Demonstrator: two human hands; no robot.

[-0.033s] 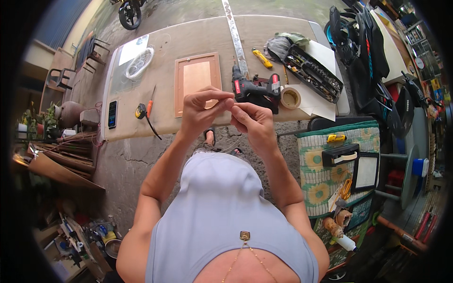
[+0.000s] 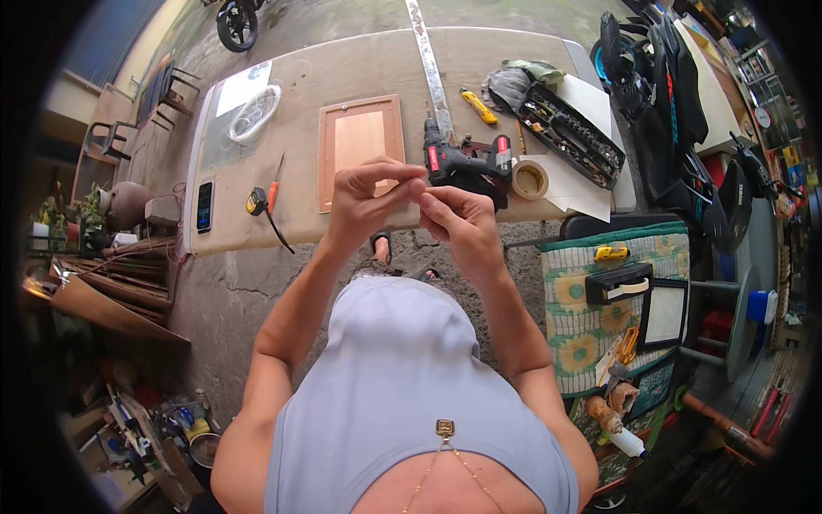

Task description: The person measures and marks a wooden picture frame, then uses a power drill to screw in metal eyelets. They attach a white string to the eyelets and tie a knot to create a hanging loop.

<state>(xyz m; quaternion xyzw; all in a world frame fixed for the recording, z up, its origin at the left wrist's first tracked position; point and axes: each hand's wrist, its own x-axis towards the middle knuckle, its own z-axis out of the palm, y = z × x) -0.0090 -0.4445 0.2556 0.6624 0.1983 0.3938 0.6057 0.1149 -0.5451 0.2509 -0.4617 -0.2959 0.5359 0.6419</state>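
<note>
My left hand [image 2: 368, 201] and my right hand [image 2: 458, 221] are raised together in front of my chest, fingertips meeting. Both pinch a small thing [image 2: 419, 190] that is too small to identify. They hover over the near edge of the workbench [image 2: 342, 68]. Behind them on the bench lie a wooden framed panel [image 2: 360, 147] and a black-and-red cordless drill [image 2: 467, 161]. A roll of tape [image 2: 529, 180] sits just right of the drill.
A long metal straightedge [image 2: 431, 68], a yellow utility knife [image 2: 478, 105] and an open bit case [image 2: 569, 133] lie at the back right. A tape measure [image 2: 255, 201], an orange-handled screwdriver [image 2: 274, 193] and a phone [image 2: 205, 206] lie left. A motorcycle [image 2: 676, 86] stands right, above a floral-covered stand [image 2: 591, 317].
</note>
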